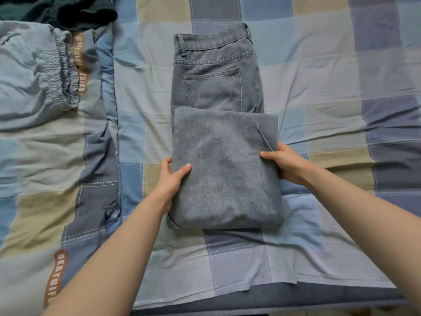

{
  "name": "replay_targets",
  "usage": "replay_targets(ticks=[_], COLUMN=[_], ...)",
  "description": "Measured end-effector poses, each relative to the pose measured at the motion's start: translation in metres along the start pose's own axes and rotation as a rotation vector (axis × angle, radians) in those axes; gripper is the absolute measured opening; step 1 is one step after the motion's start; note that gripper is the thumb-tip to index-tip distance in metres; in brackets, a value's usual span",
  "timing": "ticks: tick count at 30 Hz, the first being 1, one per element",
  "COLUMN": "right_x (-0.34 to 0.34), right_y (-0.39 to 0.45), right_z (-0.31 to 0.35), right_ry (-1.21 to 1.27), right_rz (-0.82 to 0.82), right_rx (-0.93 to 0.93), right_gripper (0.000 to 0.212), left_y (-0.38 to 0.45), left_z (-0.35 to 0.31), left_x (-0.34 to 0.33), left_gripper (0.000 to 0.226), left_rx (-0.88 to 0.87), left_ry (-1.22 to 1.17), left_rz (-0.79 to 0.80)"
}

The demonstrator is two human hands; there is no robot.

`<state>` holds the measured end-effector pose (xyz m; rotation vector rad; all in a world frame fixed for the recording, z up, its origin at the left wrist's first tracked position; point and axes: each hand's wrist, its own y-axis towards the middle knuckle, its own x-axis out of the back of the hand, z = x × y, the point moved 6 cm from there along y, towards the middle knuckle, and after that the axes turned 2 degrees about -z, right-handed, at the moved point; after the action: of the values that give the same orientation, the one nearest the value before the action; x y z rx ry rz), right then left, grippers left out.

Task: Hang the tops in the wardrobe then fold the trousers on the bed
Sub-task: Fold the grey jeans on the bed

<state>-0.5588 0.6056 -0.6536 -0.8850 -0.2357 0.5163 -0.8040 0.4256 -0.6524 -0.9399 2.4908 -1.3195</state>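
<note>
hidden: both hands' fingers tucked under the jeans [225,165]
left hand [169,181]: clamped on folded edge
right hand [287,163]: same
bed [319,224]: jeans mid-bed

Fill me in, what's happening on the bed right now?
A person is folding grey jeans on the checked bedsheet. The leg end is already folded up over the seat, and the left hand and right hand grip the two sides of that folded part. Light blue trousers and a dark garment lie unfolded at the upper left.
</note>
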Motion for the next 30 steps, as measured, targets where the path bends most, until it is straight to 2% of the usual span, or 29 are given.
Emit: replay_targets(ticks=[4,6,10,13,15,18,21,24,27,30], right_x=[-0.004,-0.005,-0.007,-0.002,0.002,0.005,0.003,0.003,0.004,0.003], right_y=[-0.001,-0.003,-0.011,-0.018,-0.027,-0.042,-0.052,-0.055,-0.053,-0.053], right_z=[0.006,0.007,0.009,-0.001,-0.017,-0.043,-0.053,-0.061,-0.075,-0.085], right_ry=[-0.085,-0.08,0.018,0.138,0.068,-0.13,-0.188,-0.107,0.051,0.066], right_rz=[0.065,0.096,0.096,0.026,-0.024,0.004,0.062,0.068,0.019,-0.063], right_rx=[0.028,0.042,0.084,0.023,-0.05,-0.115,-0.104,-0.125,-0.172,-0.199], right_gripper=[0.03,0.029,0.021,0.015,0.022,0.033,0.021,0.013,0.016,0.012], left_y=[-0.004,-0.009,-0.014,-0.019,-0.027,-0.038,-0.039,-0.036,-0.034,-0.034], left_z=[-0.001,0.0,0.003,0.011,0.029,0.053,0.056,0.049,0.044,0.047], left_x=[0.007,0.011,0.013,0.019,0.026,0.039,0.041,0.036,0.036,0.041], left_gripper=[0.024,0.017,0.018,0.017,0.022,0.019,0.02,0.015,0.012,0.018], left_rx=[-0.141,-0.218,-0.228,-0.151,-0.076,-0.05,-0.072,-0.08,-0.194,-0.257], left_ry=[0.031,0.084,0.113,0.097,0.104,0.209,0.304,0.314,0.448,0.57], left_rz=[-0.052,-0.072,-0.059,-0.042,-0.025,0.026,0.117,0.168,0.101,-0.019])
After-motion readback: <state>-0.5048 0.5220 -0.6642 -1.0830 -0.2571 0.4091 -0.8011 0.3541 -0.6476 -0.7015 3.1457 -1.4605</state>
